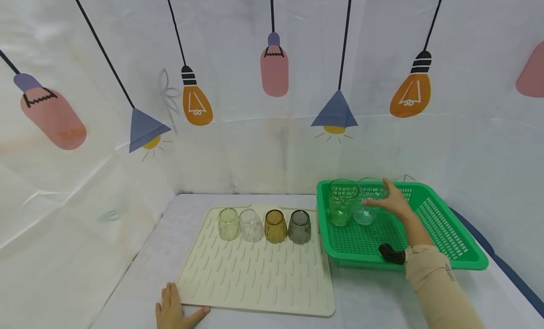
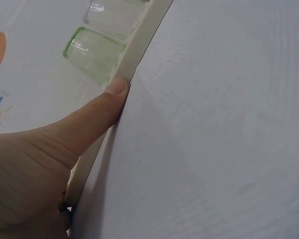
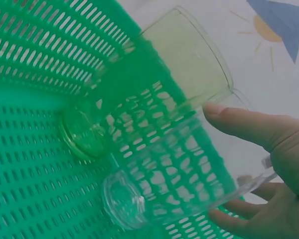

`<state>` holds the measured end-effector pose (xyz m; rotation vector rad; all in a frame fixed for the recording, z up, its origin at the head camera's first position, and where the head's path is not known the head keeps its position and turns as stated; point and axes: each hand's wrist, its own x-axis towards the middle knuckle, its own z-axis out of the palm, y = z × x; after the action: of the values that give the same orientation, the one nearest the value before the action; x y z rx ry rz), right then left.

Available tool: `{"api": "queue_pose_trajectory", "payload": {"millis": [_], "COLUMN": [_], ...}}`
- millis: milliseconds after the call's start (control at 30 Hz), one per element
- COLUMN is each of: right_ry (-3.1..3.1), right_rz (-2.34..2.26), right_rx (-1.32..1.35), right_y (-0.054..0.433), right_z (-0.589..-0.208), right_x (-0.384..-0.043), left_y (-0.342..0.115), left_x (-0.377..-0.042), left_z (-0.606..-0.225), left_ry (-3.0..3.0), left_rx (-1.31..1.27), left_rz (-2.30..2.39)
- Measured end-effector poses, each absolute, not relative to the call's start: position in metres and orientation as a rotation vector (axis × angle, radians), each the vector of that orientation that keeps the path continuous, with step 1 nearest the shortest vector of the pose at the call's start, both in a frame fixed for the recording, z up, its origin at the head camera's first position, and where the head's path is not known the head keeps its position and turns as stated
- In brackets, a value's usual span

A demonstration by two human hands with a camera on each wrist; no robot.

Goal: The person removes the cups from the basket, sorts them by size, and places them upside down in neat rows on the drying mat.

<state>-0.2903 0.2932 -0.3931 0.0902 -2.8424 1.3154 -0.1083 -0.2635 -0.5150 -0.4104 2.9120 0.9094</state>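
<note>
1. The clear glass (image 3: 164, 184) stands in the basket (image 1: 352, 258), right of centre in the head view, close beside the green glass (image 1: 340, 213). I can't tell whether their walls touch.
2. I judge it rigid, fairly light for its height and breakable; a knock against its neighbour could chip the rim. The smooth wall may be slippery, more so if damp, though I can't tell whether it is wet.
3. The upper wall just below the rim seems the best hold, thumb on one side and fingers on the other, with even, gentle pressure.
4. My right hand (image 1: 394, 205) has it there: thumb and fingers spread wide in a C and bent round the top of the glass from opposite sides. How firmly they press, I can't tell.
5. My left hand (image 1: 172, 312), lower left in the head view, grasps nothing. It is spread loosely at the near left corner of the mat (image 1: 255, 282), fingers straight along the left side, thumb resting on the near edge.
6. Four small cups (image 1: 276, 227) stand in a row, rather fragile too, on the far part of the mat, around mid-frame.
</note>
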Motion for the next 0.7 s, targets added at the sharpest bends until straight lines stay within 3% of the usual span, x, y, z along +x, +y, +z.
{"api": "queue_pose_trajectory", "payload": {"millis": [300, 533, 700], "right_ry": [-2.748, -2.649, -2.638], "right_rz": [1.471, 1.431, 1.435], "right_rx": [0.106, -0.054, -0.074], "right_y": [0.291, 0.305, 0.305], "right_z": [-0.401, -0.423, -0.410], "right_x": [-0.296, -0.299, -0.285], "left_y": [-0.264, -0.263, -0.262], "left_x": [-0.109, -0.109, -0.108], "left_z": [-0.516, -0.516, -0.513], "left_ry": [2.922, 2.919, 2.918], "left_rx": [-0.412, -0.400, -0.391], "left_rz": [0.894, 0.897, 0.897]}}
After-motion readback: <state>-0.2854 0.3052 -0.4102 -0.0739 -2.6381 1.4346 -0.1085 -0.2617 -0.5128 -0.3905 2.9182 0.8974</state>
